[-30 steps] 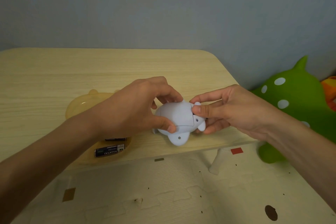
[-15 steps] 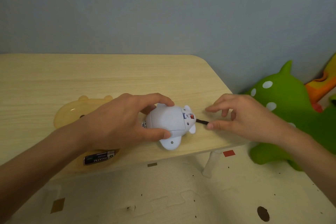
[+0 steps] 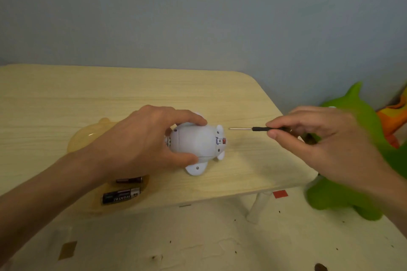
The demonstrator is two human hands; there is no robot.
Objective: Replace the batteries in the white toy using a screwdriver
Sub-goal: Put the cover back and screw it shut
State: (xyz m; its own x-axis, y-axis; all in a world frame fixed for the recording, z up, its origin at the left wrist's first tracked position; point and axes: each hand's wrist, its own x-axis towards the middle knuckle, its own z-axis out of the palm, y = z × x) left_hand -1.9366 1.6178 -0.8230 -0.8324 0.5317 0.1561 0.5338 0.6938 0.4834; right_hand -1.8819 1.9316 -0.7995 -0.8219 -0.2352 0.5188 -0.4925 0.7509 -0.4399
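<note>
The small white plastic animal-shaped toy (image 3: 196, 146) lies belly-up on the pale wooden worktop (image 3: 220, 94), near its front edge, with a little red switch showing at its 3 o'clock end. The left hand (image 3: 141, 145) is clamped over it from 9 o'clock, thumb on the near flank and fingers (image 3: 193, 119) curled over the far one; I'd say that is to pin the rounded body so it cannot roll or spin once the tool bears on a screw.

Out at 3 o'clock, clear of the toy, the right hand (image 3: 319, 138) pinches the slim black-handled screwdriver (image 3: 259, 128) between thumb and fingertips. The metal shaft lies level, tip aimed back at the toy without touching it. The light pinch suits a fine tool that is twirled rather than forced. The underside panel looks closed, so the screw step seems to lie ahead.

Behind the left wrist, at 8 o'clock from the toy, sits a translucent yellow bear-shaped dish (image 3: 88, 136). It holds two dark cylindrical batteries (image 3: 121, 196), one printed and in plain sight, the other half hidden under the forearm. Whether they are fresh or spent I cannot tell.

Beyond the worktop's right edge a green spotted inflatable toy (image 3: 352, 200) stands on the floor.
</note>
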